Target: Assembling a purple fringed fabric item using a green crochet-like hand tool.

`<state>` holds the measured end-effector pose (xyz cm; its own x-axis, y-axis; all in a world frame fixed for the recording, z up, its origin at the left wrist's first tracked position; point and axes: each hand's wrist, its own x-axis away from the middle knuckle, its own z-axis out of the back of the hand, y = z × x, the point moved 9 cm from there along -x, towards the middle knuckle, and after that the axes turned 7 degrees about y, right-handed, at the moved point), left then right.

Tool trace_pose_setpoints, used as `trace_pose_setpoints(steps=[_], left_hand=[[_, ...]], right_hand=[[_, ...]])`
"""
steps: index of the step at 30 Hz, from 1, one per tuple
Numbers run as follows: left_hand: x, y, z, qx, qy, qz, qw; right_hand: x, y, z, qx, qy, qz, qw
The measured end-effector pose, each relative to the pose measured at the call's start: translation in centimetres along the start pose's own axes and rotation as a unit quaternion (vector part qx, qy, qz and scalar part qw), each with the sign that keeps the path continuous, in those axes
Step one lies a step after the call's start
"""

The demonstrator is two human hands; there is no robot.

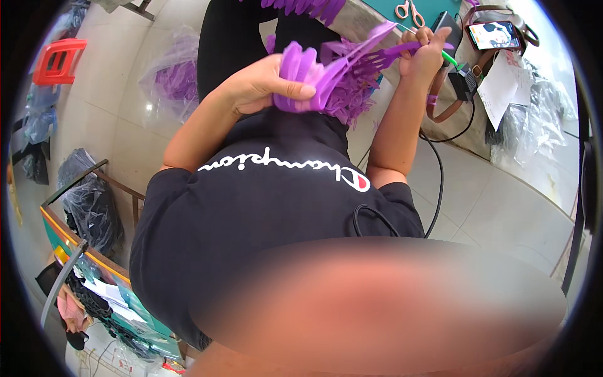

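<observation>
My left hand (pixel 260 81) is closed round a bundle of glossy purple strips (pixel 296 66), its thumb pressed across them. From this bundle, purple strands stretch over to my right hand (pixel 424 53). That hand is closed on a slim tool with a green handle (pixel 450 59); a thin metal part shows past the fingers. One purple strip (pixel 407 47) runs up to its fingers, and whether they grip it too is hard to see. Beneath and between both hands hangs a tangled heap of purple pieces (pixel 348 94), lying at my lap.
A green-topped table (pixel 377 11) at the far side bears pink-handled scissors (pixel 409 12), a lit phone (pixel 495 35) and a black box with a cable (pixel 463 81). More purple pieces lie in a clear bag (pixel 176 78) on the floor. A red stool (pixel 59 61) stands far left.
</observation>
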<state>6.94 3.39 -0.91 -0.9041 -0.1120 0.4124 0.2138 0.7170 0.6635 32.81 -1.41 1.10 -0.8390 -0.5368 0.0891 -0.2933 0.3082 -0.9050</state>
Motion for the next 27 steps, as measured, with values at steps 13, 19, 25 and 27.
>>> trace_pose_setpoints(steps=[13, 19, 25, 27], left_hand=[[0.6, 3.4, 2.5, 0.035, 0.156, -0.264, 0.951], [1.4, 4.3, 1.7, 0.019, 0.198, -0.319, 0.927], [1.5, 4.3, 1.9, -0.004, 0.201, -0.327, 0.923], [1.6, 4.3, 2.0, -0.013, 0.205, -0.332, 0.921]], right_hand=[[15.2, -3.1, -9.4, 0.136, -0.293, 0.394, 0.861], [18.2, -1.8, -12.0, 0.279, -0.34, 0.456, 0.774], [18.2, -1.2, -12.2, 0.296, -0.34, 0.458, 0.766], [18.3, -0.9, -12.3, 0.36, -0.304, 0.476, 0.743]])
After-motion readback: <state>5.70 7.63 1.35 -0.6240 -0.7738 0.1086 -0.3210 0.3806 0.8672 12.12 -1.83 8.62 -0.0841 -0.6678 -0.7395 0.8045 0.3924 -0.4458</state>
